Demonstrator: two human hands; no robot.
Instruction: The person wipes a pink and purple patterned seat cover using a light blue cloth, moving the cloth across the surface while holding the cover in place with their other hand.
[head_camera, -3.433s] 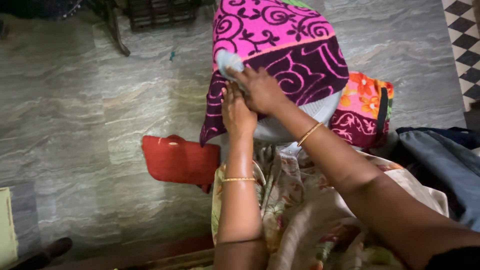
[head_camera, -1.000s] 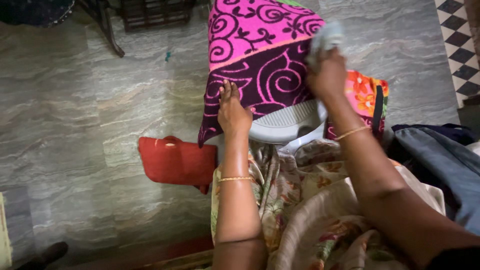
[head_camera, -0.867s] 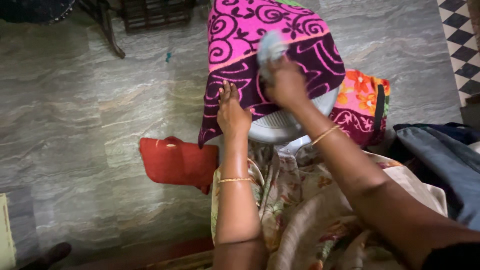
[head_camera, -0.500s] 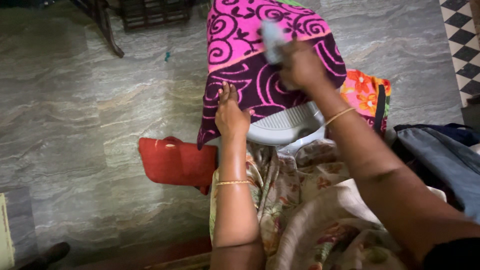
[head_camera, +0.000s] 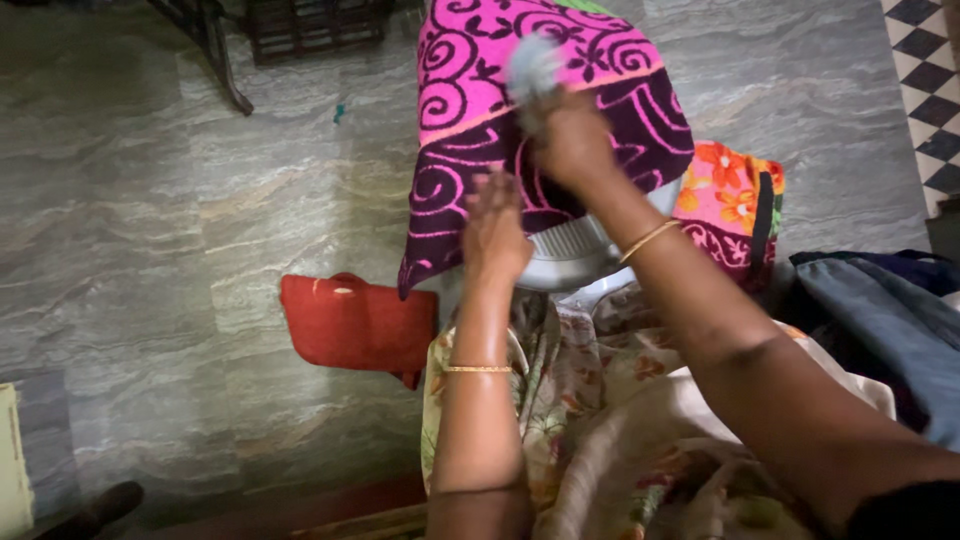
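Note:
A pink and dark purple patterned towel (head_camera: 470, 80) drapes over a white ribbed plastic object (head_camera: 565, 245) in front of me. My right hand (head_camera: 570, 140) is closed on a small pale grey cloth (head_camera: 530, 65) and presses it against the towel near the top. My left hand (head_camera: 495, 230) lies on the towel's lower purple part, fingers together, holding nothing that I can see. Both wrists carry thin gold bangles.
A red bag (head_camera: 350, 320) lies on the grey marbled floor (head_camera: 200, 200) to the left. A pink floral bag (head_camera: 735, 200) sits at right, blue-grey fabric (head_camera: 880, 320) beyond it. Dark furniture legs (head_camera: 225, 60) stand at the top left. Floral cloth (head_camera: 600, 400) covers my lap.
My right hand swept the pale cloth back and forth across the towel and is now near the top middle. My left hand shifted a little right along the towel's lower part.

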